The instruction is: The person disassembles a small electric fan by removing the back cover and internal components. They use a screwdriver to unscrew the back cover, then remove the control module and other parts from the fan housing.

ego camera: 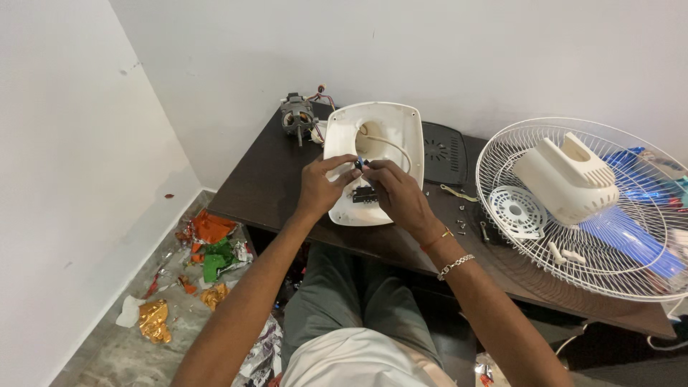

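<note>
The white fan base housing (373, 136) lies hollow side up under my hands on the dark table (251, 179), so its wiring faces me. To my right rests the wire fan guard (502, 154), holding loose parts. My left hand (320, 188) and right hand (395, 193) meet fingertip to fingertip, both pinching a small blue part (360, 163) above the housing's opening, steadying it from both sides.

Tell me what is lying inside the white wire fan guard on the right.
Inside the wire fan guard lie a white motor cover, a round vented plastic disc and two small white pegs. Blue blades show underneath, partly covered.
</note>
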